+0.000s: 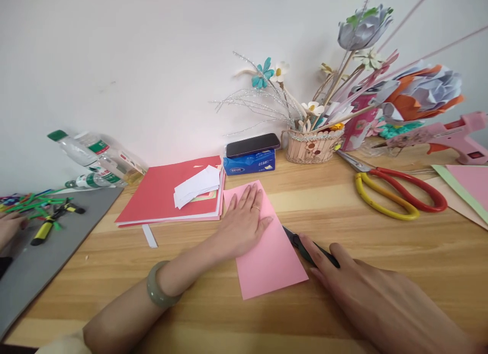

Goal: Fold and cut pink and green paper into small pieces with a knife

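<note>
— Firstly, the fingers?
— Left hand (pixel 244 221): laid flat, fingers slightly spread, resting on a pink sheet (pixel 272 265); one ring (pixel 255 207), and a green bangle (pixel 153 288) at the wrist. Right hand (pixel 343 280): fingers closed about a dark tool (pixel 299 244), its tip at the sheet's right edge. Which kind of tool, cannot tell; the hand covers part.
— And the sheet's place?
— Mid-table (pixel 213 303), between the two hands, under the left.
— Next out?
— Far left of the sheet: red stack (pixel 152 189), white slips (pixel 198 185) on top; one white strip (pixel 149 236) near its front edge. Straight beyond: blue pack (pixel 247 165), phone (pixel 253 145) lying on it. Right: scissors (pixel 387 201), one handle yellow, one red, blades pointing far left.
— Outermost?
— Far right: basket (pixel 314 148) with flowers (pixel 364 34); pink can (pixel 360 120) just beside it; pink glue gun (pixel 450 136) farther right. Far left: plastic bottles (pixel 95 161). Left edge: grey mat (pixel 72 247), yellow-black pliers (pixel 43 231), another person's hand (pixel 10 228).
</note>
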Demonstrator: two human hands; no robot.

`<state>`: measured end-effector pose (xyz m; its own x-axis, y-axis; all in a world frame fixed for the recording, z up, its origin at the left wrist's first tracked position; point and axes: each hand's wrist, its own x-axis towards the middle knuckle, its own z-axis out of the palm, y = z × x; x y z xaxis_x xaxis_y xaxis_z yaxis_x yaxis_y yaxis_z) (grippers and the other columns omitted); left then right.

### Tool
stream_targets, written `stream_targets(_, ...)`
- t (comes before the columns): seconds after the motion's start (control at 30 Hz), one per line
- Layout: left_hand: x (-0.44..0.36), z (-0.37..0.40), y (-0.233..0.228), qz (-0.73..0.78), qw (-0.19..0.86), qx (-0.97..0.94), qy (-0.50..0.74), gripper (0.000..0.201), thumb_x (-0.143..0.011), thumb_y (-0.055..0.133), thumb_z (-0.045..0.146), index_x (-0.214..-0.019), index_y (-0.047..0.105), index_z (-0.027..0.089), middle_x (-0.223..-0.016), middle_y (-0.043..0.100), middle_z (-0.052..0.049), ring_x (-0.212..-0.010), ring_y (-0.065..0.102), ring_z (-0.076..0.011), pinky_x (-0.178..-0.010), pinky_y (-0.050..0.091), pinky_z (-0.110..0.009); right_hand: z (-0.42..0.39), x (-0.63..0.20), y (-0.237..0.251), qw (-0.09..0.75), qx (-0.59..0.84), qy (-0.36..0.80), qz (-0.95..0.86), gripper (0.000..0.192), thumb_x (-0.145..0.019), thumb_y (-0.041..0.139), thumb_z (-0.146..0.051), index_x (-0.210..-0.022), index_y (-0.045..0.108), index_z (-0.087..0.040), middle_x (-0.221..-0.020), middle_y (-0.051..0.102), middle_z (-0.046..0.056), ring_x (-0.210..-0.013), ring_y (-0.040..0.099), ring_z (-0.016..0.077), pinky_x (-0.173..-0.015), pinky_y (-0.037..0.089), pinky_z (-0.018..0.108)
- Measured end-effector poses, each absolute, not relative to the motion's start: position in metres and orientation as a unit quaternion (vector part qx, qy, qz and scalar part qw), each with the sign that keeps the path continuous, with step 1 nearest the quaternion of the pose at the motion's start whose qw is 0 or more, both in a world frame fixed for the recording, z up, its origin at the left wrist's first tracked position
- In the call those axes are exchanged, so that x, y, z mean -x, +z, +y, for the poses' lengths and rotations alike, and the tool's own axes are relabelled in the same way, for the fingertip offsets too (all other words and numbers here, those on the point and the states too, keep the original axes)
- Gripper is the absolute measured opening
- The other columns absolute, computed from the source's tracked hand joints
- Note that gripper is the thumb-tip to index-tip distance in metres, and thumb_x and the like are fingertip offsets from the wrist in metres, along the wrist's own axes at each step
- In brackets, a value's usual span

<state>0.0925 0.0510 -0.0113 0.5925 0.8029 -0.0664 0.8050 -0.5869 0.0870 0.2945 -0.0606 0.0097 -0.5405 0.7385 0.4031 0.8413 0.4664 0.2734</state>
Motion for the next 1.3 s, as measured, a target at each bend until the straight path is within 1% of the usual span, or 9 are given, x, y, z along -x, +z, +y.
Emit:
stream_targets(0.13,-0.093,0.051,-0.011,0.452,0.059,-0.89,-0.008,0.067,-0.095,0.008,0.051,-0.145,0.005,0.006,-0.151,-0.001,-0.01,-0.139,-0.002,-0.0202,-0.112,0.012,-0.047,-0.059,-0.293,0.008,0.112,0.476,-0.224,-0.843,0.057,-0.069,0.03,0.007,-0.112,0.061,-0.012,-0.077,0.068,0.009,-0.039,0.057,0.0122,-0.032,0.042,0.02)
stream_targets(0.27,-0.093,0.051,-0.011,0.454,0.062,-0.889,-0.01,0.068,-0.094,0.008,0.052,-0.145,0.004,0.006,-0.151,-0.002,-0.01,-0.139,-0.002,-0.0204,-0.112,0.011,-0.047,-0.057,-0.291,0.008,0.108,0.476,-0.225,-0.843,0.057,-0.068,0.03,0.007,-0.111,0.062,-0.013,-0.078,0.068,0.009,-0.043,0.059,0.013,-0.034,0.044,0.021)
stream_targets(0.47,-0.093,0.051,-0.01,0.453,0.067,-0.889,-0.012,0.068,-0.094,0.007,0.051,-0.144,0.006,0.005,-0.151,0.0,-0.011,-0.139,-0.002,-0.0207,-0.112,0.01,-0.047,-0.056,-0.291,0.007,0.084,0.48,-0.226,-0.844,0.058,-0.069,0.03,0.008,-0.113,0.062,-0.012,-0.078,0.068,0.011,-0.039,0.055,0.0122,-0.033,0.042,0.021)
stream_targets(0.73,-0.093,0.052,-0.01,0.454,0.069,-0.888,-0.014,0.068,-0.094,0.007,0.052,-0.145,0.004,0.006,-0.151,-0.002,-0.01,-0.139,-0.004,-0.0202,-0.113,0.009,-0.045,-0.049,-0.291,0.003,0.061,0.482,-0.218,-0.846,0.059,-0.071,0.031,0.006,-0.12,0.058,-0.013,-0.082,0.067,0.011,-0.039,0.055,0.011,-0.037,0.047,0.022)
stream_targets(0.87,-0.093,0.052,-0.011,0.455,0.07,-0.887,-0.013,0.068,-0.094,0.006,0.052,-0.145,0.004,0.008,-0.151,-0.002,-0.009,-0.139,-0.004,-0.0202,-0.113,0.008,-0.045,-0.046,-0.291,0.0,0.02,0.513,-0.176,-0.84,0.061,-0.072,0.033,0.005,-0.128,0.05,-0.013,-0.087,0.067,0.013,-0.041,0.056,0.0118,-0.04,0.049,0.024)
stream_targets(1.03,-0.093,0.052,-0.012,0.457,0.077,-0.886,-0.011,0.067,-0.094,0.007,0.051,-0.145,0.004,0.008,-0.151,-0.003,-0.009,-0.139,-0.004,-0.0212,-0.113,0.008,-0.046,-0.04,-0.285,0.008,-0.085,0.559,-0.052,-0.823,0.069,-0.074,0.038,0.003,-0.14,0.033,-0.018,-0.096,0.064,0.012,-0.052,0.062,0.0156,-0.048,0.053,0.029)
stream_targets(1.17,-0.093,0.052,-0.01,0.458,0.083,-0.885,-0.013,0.067,-0.094,0.009,0.051,-0.145,0.005,0.008,-0.152,-0.002,-0.01,-0.139,-0.004,-0.0219,-0.113,0.008,-0.046,-0.033,-0.277,0.02,-0.164,0.587,0.028,-0.792,0.073,-0.076,0.038,0.003,-0.144,0.02,-0.019,-0.108,0.059,0.016,-0.065,0.066,0.0197,-0.056,0.055,0.035)
stream_targets(1.3,-0.094,0.052,-0.007,0.463,0.096,-0.881,-0.021,0.067,-0.094,0.011,0.051,-0.145,0.006,0.007,-0.152,-0.002,-0.009,-0.139,-0.004,-0.0223,-0.113,0.007,-0.047,-0.029,-0.271,0.026,-0.189,0.591,0.056,-0.782,0.082,-0.072,0.037,0.007,-0.145,0.012,-0.021,-0.115,0.055,0.016,-0.076,0.066,0.0221,-0.06,0.055,0.036)
